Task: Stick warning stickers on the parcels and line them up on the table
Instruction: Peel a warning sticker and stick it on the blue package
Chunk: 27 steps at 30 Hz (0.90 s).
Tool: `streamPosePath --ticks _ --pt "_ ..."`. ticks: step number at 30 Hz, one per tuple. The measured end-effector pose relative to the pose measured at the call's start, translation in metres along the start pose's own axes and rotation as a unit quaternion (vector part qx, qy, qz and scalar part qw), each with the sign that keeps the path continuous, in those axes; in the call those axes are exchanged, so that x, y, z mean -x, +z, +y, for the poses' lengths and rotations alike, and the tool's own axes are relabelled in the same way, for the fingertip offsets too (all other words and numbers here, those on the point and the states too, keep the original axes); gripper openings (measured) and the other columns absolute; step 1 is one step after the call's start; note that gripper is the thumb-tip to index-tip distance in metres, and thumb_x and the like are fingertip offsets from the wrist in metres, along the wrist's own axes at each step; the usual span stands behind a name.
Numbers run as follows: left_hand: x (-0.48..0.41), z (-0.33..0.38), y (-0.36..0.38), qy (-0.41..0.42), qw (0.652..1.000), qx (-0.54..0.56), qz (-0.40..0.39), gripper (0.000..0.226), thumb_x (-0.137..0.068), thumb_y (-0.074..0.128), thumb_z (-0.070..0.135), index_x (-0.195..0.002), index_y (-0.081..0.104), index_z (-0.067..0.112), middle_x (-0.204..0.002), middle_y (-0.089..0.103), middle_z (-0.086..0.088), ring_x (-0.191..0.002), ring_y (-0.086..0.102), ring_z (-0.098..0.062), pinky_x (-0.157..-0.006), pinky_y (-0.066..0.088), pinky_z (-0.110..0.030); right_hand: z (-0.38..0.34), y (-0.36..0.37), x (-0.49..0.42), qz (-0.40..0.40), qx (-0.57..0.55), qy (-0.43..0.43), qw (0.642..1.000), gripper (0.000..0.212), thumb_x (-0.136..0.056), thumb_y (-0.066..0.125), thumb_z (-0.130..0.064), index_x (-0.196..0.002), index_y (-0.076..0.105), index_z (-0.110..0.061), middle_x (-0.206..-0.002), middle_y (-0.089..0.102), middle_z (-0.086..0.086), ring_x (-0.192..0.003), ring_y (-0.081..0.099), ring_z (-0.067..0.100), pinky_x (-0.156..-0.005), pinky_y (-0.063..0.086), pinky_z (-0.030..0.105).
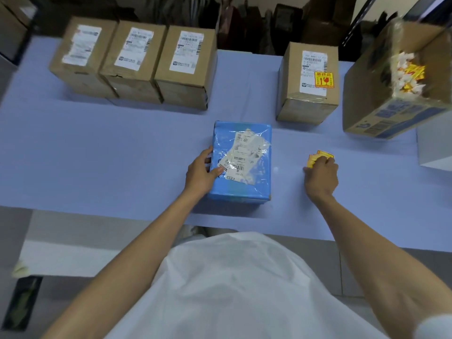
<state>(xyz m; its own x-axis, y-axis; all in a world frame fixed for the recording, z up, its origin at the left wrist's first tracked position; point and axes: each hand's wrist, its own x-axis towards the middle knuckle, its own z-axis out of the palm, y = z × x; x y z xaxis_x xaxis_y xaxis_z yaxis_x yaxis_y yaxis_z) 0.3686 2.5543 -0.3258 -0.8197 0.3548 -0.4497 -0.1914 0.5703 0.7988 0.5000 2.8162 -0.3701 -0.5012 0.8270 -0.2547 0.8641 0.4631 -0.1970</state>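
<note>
While gripping the blue parcel (242, 162) steady with left hand (201, 172), pinching warning stickers (318, 156) for it with right hand (321, 174).

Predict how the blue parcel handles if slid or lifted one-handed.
Blue parcel lies flat on its broad face, low and boxy, so it probably slides without tipping or rolling. Its glossy, wrinkled wrap looks slick; the left hand gripping one edge might slip on a lift. Square corners suggest a stiff box inside; weight can't be judged.
</note>
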Motion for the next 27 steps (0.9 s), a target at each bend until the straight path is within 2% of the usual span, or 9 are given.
streamPosePath --ticks 4,6,11,16,20,22,24,25,27 --pt "-0.001 0.001 -0.002 -0.003 1.0 -0.001 0.002 0.061 -0.085 0.071 0.018 -0.14 0.042 0.023 -0.129 0.059 -0.005 -0.106 0.061 -0.022 -0.094 0.052 -0.043 0.006 0.002 -0.001 0.014 0.007 -0.049 0.999 0.027 -0.091 0.058 -0.011 -0.111 0.056 0.005 -0.129 0.043 0.024 -0.118 0.039 0.042 -0.075 0.046 0.046" --pt "0.0 0.001 -0.002 -0.004 1.0 0.0 0.0 0.061 -0.086 0.07 0.018 -0.14 0.042 0.023 -0.129 0.058 -0.005 -0.105 0.061 -0.022 -0.094 0.052 -0.042 0.01 0.005 0.0 0.017 -0.031 -0.067 0.997 0.018 -0.09 0.055 -0.007 -0.104 0.059 0.004 -0.131 0.046 0.018 -0.118 0.042 0.037 -0.074 0.041 0.039" --pt "0.0 0.002 -0.003 -0.002 1.0 -0.001 -0.002 0.059 -0.086 0.069 0.021 -0.138 0.042 0.024 -0.129 0.058 -0.005 -0.106 0.06 -0.022 -0.092 0.053 -0.042 0.014 0.004 0.003 0.012 0.028 -0.166 0.986 0.017 -0.091 0.057 -0.008 -0.097 0.065 0.006 -0.11 0.057 0.021 -0.104 0.049 0.04 -0.065 0.036 0.037" --pt "-0.001 0.001 -0.003 -0.005 1.0 -0.008 -0.003 0.058 -0.086 0.07 0.022 -0.136 0.042 0.025 -0.129 0.058 -0.004 -0.106 0.062 -0.023 -0.09 0.054 -0.043 0.012 0.004 0.008 0.009 0.009 -0.231 0.973 0.014 -0.091 0.058 -0.009 -0.093 0.065 0.003 -0.098 0.06 0.018 -0.096 0.054 0.038 -0.062 0.039 0.037" --pt "-0.002 0.006 -0.005 -0.016 0.999 -0.038 -0.008 0.061 -0.084 0.072 0.02 -0.136 0.042 0.02 -0.133 0.052 -0.008 -0.114 0.056 -0.025 -0.095 0.05 -0.039 -0.003 -0.001 0.011 0.024 -0.106 -0.212 0.971 0.014 -0.09 0.061 -0.011 -0.092 0.068 0.002 -0.093 0.064 0.017 -0.088 0.06 0.036 -0.068 0.045 0.039" --pt "-0.002 0.017 -0.004 0.038 0.992 -0.113 0.048 0.061 -0.082 0.072 0.018 -0.136 0.042 0.018 -0.132 0.044 -0.008 -0.122 0.045 -0.024 -0.099 0.039 -0.03 -0.023 -0.012 0.015 0.052 -0.205 -0.201 0.956 0.014 -0.09 0.063 -0.013 -0.094 0.069 -0.001 -0.095 0.067 0.014 -0.088 0.062 0.031 -0.071 0.045 0.035" --pt "-0.005 0.039 0.002 0.101 0.984 -0.122 0.084 0.047 -0.085 0.067 0.024 -0.128 0.049 0.018 -0.125 0.048 -0.005 -0.119 0.044 -0.021 -0.098 0.037 -0.027 -0.048 -0.028 0.023 0.075 -0.269 -0.222 0.934 0.013 -0.089 0.065 -0.016 -0.095 0.07 -0.005 -0.097 0.068 0.009 -0.091 0.062 0.026 -0.074 0.044 0.032" --pt "-0.008 0.052 0.006 0.093 0.989 -0.093 0.068 0.037 -0.088 0.064 0.032 -0.12 0.055 0.018 -0.117 0.055 -0.003 -0.112 0.052 -0.02 -0.096 0.044 -0.03 -0.061 -0.034 0.027 0.084 -0.282 -0.248 0.923 0.013 -0.089 0.065 -0.018 -0.095 0.071 -0.007 -0.098 0.068 0.007 -0.092 0.062 0.025 -0.076 0.044 0.03" --pt "-0.012 0.08 0.013 -0.018 0.999 0.041 -0.03 0.037 -0.09 0.055 0.048 -0.105 0.062 0.014 -0.099 0.067 -0.005 -0.092 0.064 -0.021 -0.084 0.055 -0.037 -0.082 -0.042 0.037 0.099 -0.27 -0.324 0.901 0.014 -0.089 0.064 -0.017 -0.096 0.073 -0.009 -0.102 0.068 0.006 -0.095 0.06 0.023 -0.079 0.042 0.024"
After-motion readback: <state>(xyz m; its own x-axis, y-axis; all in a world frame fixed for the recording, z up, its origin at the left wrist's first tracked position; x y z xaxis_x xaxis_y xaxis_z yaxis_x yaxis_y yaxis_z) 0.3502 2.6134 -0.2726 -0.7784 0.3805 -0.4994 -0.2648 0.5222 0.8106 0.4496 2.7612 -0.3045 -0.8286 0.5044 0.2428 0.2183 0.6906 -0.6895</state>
